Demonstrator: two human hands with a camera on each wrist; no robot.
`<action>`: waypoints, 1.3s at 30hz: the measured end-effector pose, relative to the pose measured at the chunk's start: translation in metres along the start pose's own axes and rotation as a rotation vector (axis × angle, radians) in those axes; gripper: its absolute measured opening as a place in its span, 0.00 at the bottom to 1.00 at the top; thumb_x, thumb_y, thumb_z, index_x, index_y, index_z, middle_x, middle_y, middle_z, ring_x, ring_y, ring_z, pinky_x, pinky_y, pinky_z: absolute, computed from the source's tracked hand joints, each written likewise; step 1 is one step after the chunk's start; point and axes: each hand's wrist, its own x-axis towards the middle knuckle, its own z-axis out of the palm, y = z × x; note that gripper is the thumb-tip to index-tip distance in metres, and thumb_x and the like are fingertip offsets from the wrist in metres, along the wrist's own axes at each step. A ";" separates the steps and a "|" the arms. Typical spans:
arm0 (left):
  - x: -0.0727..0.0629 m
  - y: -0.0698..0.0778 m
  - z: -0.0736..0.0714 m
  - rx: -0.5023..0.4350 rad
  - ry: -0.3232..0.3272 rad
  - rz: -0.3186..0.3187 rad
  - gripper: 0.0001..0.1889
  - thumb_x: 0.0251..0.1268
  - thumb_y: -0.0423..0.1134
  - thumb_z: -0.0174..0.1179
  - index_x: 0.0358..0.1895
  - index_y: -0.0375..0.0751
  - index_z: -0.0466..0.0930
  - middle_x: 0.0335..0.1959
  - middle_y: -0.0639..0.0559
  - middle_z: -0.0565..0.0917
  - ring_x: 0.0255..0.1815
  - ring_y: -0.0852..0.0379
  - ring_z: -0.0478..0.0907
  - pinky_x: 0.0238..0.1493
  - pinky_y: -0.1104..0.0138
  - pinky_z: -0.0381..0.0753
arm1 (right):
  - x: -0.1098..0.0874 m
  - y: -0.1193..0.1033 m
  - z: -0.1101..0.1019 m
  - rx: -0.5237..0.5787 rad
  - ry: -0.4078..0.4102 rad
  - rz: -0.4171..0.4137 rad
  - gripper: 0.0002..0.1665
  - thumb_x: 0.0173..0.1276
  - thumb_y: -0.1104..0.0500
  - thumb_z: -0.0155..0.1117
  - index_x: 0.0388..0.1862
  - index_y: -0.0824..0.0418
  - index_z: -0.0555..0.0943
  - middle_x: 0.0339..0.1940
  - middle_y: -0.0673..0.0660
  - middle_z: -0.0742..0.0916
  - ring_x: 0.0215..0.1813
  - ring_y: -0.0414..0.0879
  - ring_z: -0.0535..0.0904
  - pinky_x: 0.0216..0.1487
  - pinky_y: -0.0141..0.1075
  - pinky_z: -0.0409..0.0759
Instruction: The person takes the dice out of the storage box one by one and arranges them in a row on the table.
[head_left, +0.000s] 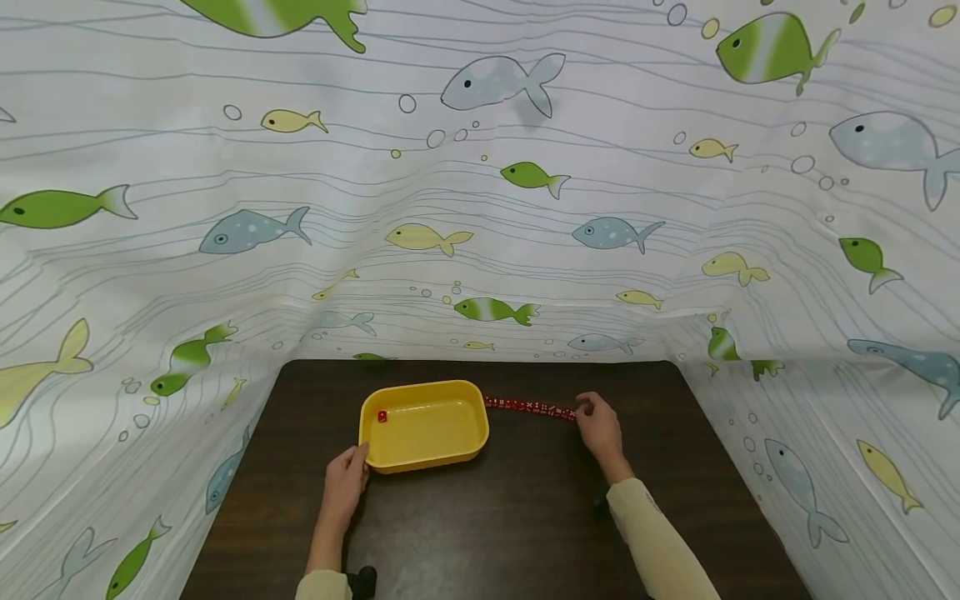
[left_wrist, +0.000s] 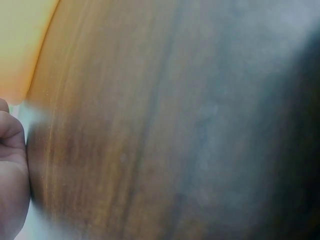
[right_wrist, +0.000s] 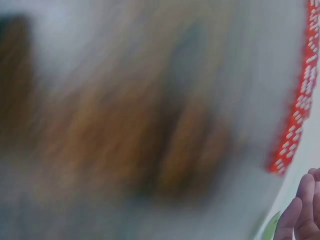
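A yellow plastic tray (head_left: 423,465) lies on the dark table with one red die (head_left: 382,416) in its left part. My left hand (head_left: 347,482) grips the tray's near left corner, thumb at the rim; in the left wrist view only part of that hand (left_wrist: 12,175) shows. From the tray's right side a row of red dice (head_left: 528,407) with white pips runs rightward. At the row's right end is my right hand (head_left: 602,427), fingers loosely bent. The right wrist view shows its fingers (right_wrist: 304,192) just off the end of the row, no die seen between them.
The brown wooden table (head_left: 480,533) reaches toward me. A white fish-patterned cloth (head_left: 480,267) hangs behind it and along both sides. Dark bands sit at both wrists.
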 end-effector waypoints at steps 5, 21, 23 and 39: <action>-0.001 0.000 0.000 -0.003 0.000 -0.002 0.28 0.85 0.58 0.53 0.35 0.32 0.72 0.19 0.58 0.68 0.20 0.60 0.64 0.25 0.68 0.66 | -0.005 -0.032 0.015 0.028 0.014 -0.079 0.15 0.82 0.58 0.59 0.61 0.56 0.84 0.52 0.61 0.89 0.26 0.46 0.72 0.27 0.40 0.69; -0.002 0.001 -0.003 -0.007 -0.002 -0.002 0.27 0.85 0.58 0.53 0.33 0.37 0.73 0.18 0.57 0.68 0.19 0.59 0.64 0.25 0.68 0.66 | -0.039 -0.155 0.108 0.058 -0.161 -0.304 0.11 0.80 0.58 0.65 0.56 0.52 0.87 0.49 0.51 0.89 0.42 0.44 0.80 0.47 0.40 0.85; -0.004 0.000 -0.003 -0.014 0.004 0.002 0.26 0.85 0.57 0.53 0.33 0.37 0.73 0.18 0.57 0.67 0.19 0.59 0.64 0.24 0.68 0.66 | -0.044 -0.166 0.115 0.058 -0.184 -0.319 0.11 0.79 0.58 0.65 0.56 0.51 0.87 0.49 0.51 0.89 0.41 0.44 0.80 0.47 0.39 0.85; -0.002 -0.003 -0.005 0.008 0.007 0.008 0.26 0.83 0.57 0.57 0.27 0.44 0.67 0.17 0.58 0.66 0.18 0.60 0.63 0.24 0.68 0.64 | -0.057 -0.222 0.170 -0.046 -0.380 -0.375 0.17 0.77 0.54 0.68 0.62 0.49 0.84 0.43 0.46 0.86 0.36 0.40 0.77 0.43 0.34 0.81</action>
